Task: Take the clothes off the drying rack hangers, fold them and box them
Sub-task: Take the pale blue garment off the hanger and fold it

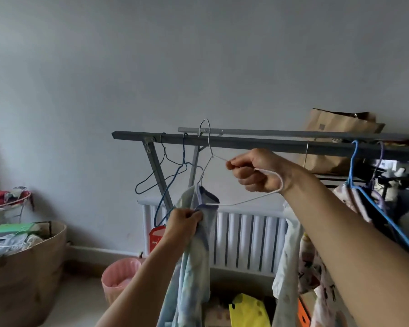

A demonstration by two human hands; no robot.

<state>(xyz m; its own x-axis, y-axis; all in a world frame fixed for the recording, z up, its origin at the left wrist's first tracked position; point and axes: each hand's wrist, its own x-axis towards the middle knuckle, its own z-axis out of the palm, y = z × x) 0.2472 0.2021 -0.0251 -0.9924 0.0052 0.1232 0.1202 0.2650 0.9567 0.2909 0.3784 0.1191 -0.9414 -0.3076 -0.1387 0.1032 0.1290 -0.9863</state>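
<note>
A white wire hanger [243, 201] hooks over the grey drying rack bar [246, 141]. My right hand [255, 171] grips the hanger's right shoulder, fingers curled round the wire. A pale blue patterned garment [194, 251] droops from the hanger's left end. My left hand [184, 224] pinches its cloth just below the collar. Two bare hangers, one dark [156, 175] and one blue [172, 185], dangle to the left. To the right, a white garment [288, 256] and a pink printed one [312, 267] hang, near a blue hanger [364, 192].
A large beige basket [26, 274] of folded items stands at the left, a red-rimmed basket [7, 201] behind it. A pink bin [121, 277] sits on the floor. A white radiator [246, 241] lines the wall. A brown paper bag [335, 142] lies behind the rack. A yellow bag [248, 312] lies below.
</note>
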